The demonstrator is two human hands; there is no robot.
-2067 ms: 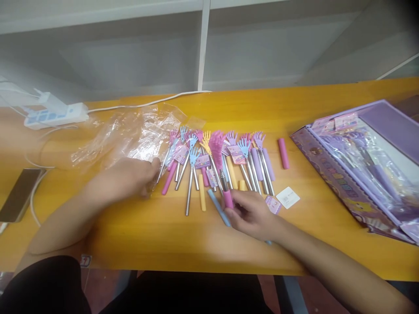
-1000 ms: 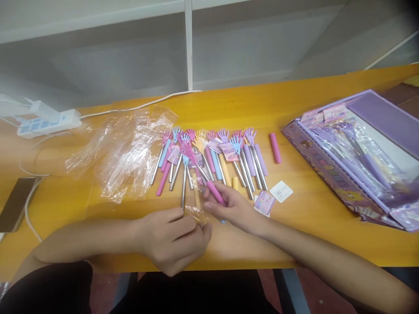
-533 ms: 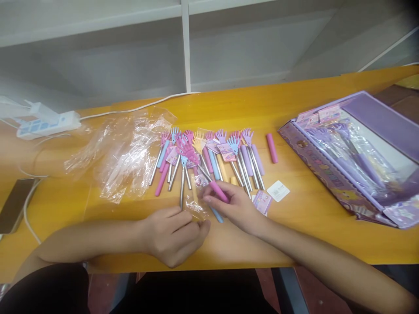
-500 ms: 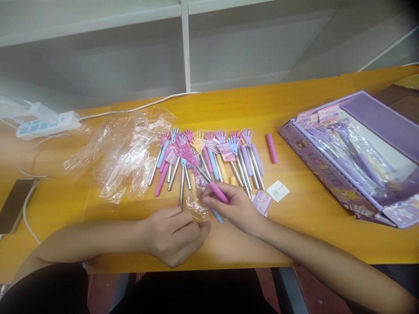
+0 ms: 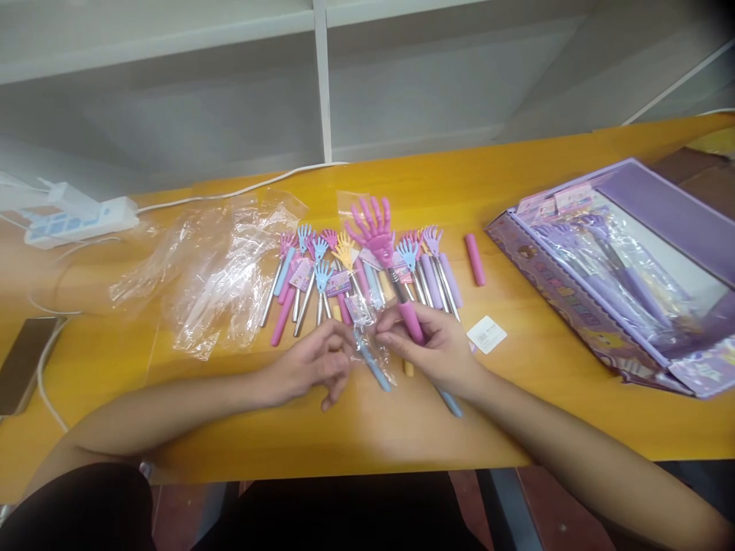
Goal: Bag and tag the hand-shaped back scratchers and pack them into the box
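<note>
Head view. Right hand, right of centre: wrapped round the pink grip of the pink scratcher. Its thumb and fingertips come together close to a clear bag; cannot tell whether they also pinch the film. Scratcher position: centre of the frame, raised above the table, tilted, its hand-shaped head up and to the left, partly covering the pile behind. Left hand, just left of centre: fingers half curled, tips at or beside the bag; cannot tell whether it grips the film. The bag spans the gap between the 2 hands, and a blue tube shows through its lower part.

Surroundings: pile of pink, blue, yellow and purple scratchers with metal shafts across the middle, heads toward the top of the frame. Another blue tube shows below the right hand. 1 pink tube lies apart, right of the pile. White card near the right wrist. Crumpled wrappers at centre left. Purple box at right, holding bagged scratchers. Phone at left edge. Power strip upper left, with a white cable.
</note>
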